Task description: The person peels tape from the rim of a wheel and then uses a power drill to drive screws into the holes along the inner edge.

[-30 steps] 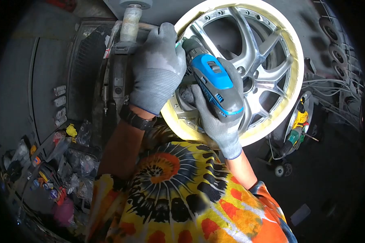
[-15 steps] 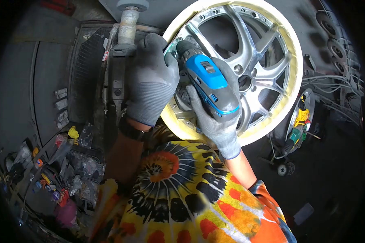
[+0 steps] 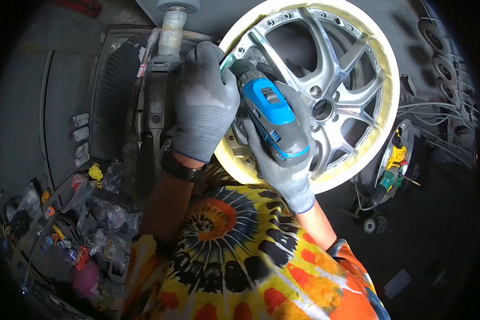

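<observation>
A silver multi-spoke wheel rim (image 3: pixel 325 66) stands in front of me, its outer lip covered in pale yellow tape (image 3: pixel 388 106). In my gloved right hand (image 3: pixel 285 173) is a blue and grey cordless drill (image 3: pixel 276 109), its chuck pointing up and left at the bolt holes along the rim's left edge. What sits in the chuck, and the tip, cannot be made out. My left hand (image 3: pixel 205 101), also gloved in grey, is closed at the rim's left edge, thumb beside the chuck. Its fingertips are hidden behind the edge.
Left of the rim stands a dusty machine with a wrapped spindle (image 3: pixel 172 34) and a round wheel (image 3: pixel 178 5). Plastic bags and small items (image 3: pixel 112 213) pile up at lower left. A green and yellow power tool (image 3: pixel 389 178) lies at right, near hanging discs (image 3: pixel 445 69) and cables (image 3: pixel 437 109).
The drill and my right hand have shifted slightly left and down. My left hand has turned a little at the rim's edge and stays closed.
</observation>
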### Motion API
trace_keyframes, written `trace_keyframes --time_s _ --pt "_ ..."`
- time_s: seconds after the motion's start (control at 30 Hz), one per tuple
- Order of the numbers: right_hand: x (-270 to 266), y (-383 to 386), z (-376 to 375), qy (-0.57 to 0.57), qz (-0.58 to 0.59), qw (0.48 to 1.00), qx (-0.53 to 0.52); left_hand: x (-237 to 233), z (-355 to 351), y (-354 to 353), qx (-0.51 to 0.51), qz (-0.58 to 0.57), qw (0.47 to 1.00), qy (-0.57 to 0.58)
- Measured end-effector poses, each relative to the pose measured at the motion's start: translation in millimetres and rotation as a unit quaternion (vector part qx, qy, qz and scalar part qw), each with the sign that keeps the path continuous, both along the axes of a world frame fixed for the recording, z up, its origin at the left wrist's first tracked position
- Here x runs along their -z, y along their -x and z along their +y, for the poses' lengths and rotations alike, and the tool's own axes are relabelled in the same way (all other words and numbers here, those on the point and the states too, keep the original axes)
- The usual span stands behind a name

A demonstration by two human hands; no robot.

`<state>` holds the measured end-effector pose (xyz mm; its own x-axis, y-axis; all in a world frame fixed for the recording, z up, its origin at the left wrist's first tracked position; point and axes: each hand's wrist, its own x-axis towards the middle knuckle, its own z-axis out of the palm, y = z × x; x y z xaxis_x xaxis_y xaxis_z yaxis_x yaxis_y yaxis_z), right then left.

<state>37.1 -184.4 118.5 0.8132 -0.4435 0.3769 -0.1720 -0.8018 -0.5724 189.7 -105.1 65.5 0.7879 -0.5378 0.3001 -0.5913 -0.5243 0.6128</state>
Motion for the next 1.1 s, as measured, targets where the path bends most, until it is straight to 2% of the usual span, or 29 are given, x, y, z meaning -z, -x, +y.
trace_keyframes --time_s 0.07,0.13,0.3,0.37,0.47,0.63,0.7,0.97,1.1 --pt "-1 -2 0 -0.008 -0.003 1.000 0.003 0 0 0 -0.002 -0.003 1.000 -0.003" --pt "4 -2 -2 -0.084 -0.020 0.996 0.020 -2 2 -2 0.019 -0.009 1.000 -0.002" --pt "-2 0 4 -0.056 0.002 0.998 0.028 -3 1 -2 0.014 0.019 1.000 -0.003" --pt "-6 -2 5 -0.104 -0.003 0.994 0.033 -2 1 -1 0.009 0.011 1.000 0.000" --pt "4 -4 -2 -0.078 -0.022 0.996 0.029 -3 2 -2 0.018 0.013 1.000 0.009" --pt "5 -8 -4 -0.098 -0.020 0.994 0.050 -9 1 -1 0.012 0.035 0.999 0.021" --pt "10 -11 -8 -0.033 -0.042 0.997 0.048 -11 0 0 0.007 0.038 0.999 0.019" --pt "18 -14 -5 -0.075 -0.077 0.992 0.062 -8 2 -1 0.025 0.033 0.999 0.021" --pt "15 -5 0 -0.077 -0.041 0.995 0.050 -9 2 -1 0.031 0.038 0.999 0.011"
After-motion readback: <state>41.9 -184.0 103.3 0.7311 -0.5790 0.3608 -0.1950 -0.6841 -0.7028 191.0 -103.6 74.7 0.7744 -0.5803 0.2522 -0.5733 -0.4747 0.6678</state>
